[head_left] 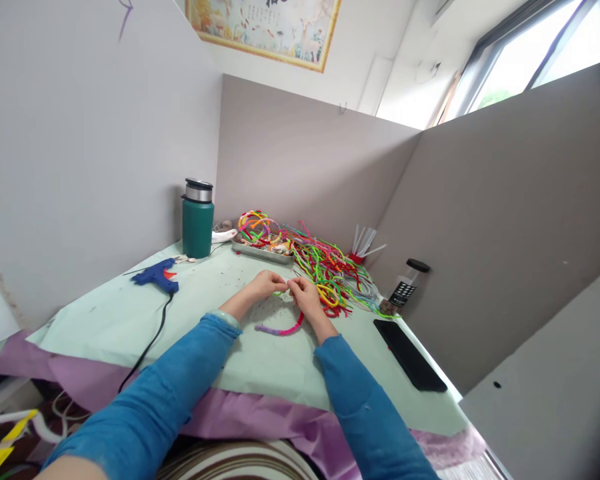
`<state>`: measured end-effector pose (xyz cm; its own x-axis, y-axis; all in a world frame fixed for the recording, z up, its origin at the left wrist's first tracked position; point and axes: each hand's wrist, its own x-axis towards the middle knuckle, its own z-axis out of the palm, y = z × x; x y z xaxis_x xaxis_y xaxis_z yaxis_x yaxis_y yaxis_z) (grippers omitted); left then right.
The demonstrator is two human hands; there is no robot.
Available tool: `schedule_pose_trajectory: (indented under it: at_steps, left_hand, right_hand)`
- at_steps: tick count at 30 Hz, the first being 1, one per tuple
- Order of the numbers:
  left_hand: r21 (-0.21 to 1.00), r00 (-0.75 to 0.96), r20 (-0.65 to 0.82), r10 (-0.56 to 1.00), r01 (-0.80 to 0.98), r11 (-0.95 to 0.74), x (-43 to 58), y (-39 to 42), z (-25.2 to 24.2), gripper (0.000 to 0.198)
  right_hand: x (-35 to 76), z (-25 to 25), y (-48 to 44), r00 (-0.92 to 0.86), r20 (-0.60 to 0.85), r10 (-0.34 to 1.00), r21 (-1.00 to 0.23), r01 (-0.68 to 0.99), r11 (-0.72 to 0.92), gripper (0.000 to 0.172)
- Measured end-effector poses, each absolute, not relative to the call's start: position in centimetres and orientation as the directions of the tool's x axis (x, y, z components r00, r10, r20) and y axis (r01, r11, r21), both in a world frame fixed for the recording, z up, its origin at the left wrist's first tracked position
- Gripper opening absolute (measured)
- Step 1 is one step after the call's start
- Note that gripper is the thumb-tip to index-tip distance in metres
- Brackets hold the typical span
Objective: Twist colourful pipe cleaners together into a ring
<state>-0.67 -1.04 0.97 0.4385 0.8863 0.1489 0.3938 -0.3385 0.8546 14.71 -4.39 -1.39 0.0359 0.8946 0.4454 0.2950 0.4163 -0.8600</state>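
Both my hands meet at mid-table with the fingertips pinched together. My left hand point(266, 285) is closed on the upper end of a curved band wrapped in fuzzy pipe cleaner point(281, 332). From beside my right hand point(304, 293), also closed on this band, its pink and purple part curves down and left to the tabletop. A yellow-green bit shows below the left fingers. Something small and whitish sits between the fingertips, too small to name. Just beyond the right hand lies a tangled heap of colourful pipe cleaners point(325, 263).
A metal tray point(263, 254) with colourful bands and scraps stands behind the hands. To the left are a blue glue gun point(157, 275) with a black cord and a green bottle point(198, 230). White sticks point(363, 241), a black-lidded jar point(406, 287) and a black phone point(409, 355) are right.
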Motion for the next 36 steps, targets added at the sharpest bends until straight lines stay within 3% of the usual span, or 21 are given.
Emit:
schedule_pose_trajectory:
  at_steps: [21,28,36]
  left_hand:
    - [0.929,0.43,0.029,0.903,0.322,-0.183,-0.8,-2.3,2.1,0.026]
    - [0.966,0.542,-0.041,0.839,0.237,-0.105,-1.0,-2.4,2.3,0.028]
    - [0.984,0.559,-0.063,0.827,0.173,-0.042,-1.0,-2.3,2.1,0.027]
  right_hand:
    - [14.6,-0.8,-5.1,-0.05,0.575,0.817,-0.7,0.487,0.523,0.019]
    - [14.6,-0.7,-5.3,-0.03,0.602,0.798,-0.679,0.506,0.532,0.019]
    - [14.8,-0.8,-5.3,-0.125,0.656,0.744,-0.524,0.634,0.569,0.019]
